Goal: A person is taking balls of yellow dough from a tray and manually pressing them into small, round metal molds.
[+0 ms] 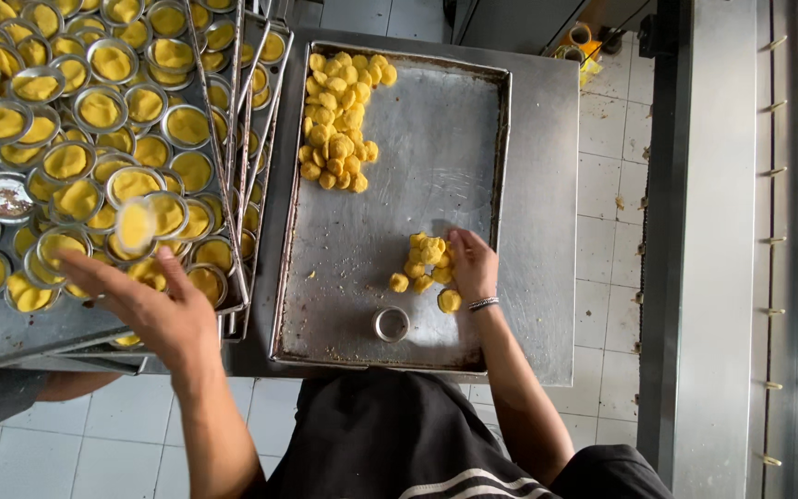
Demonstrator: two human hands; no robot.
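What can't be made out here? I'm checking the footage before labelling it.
- Head view: blurred tin near left hand; held or airborne unclear.
- Right hand fingertips hidden among yellow pieces.
- Pile of filled tins cut by left edge.

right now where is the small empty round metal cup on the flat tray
In the head view, the small empty round metal cup sits near the tray's front edge, just left of the right hand and its yellow dough pieces.

Bare forearms, a beaded bracelet (pixel 483 303) on the right wrist, and a black garment (pixel 399 434) with white stripes.
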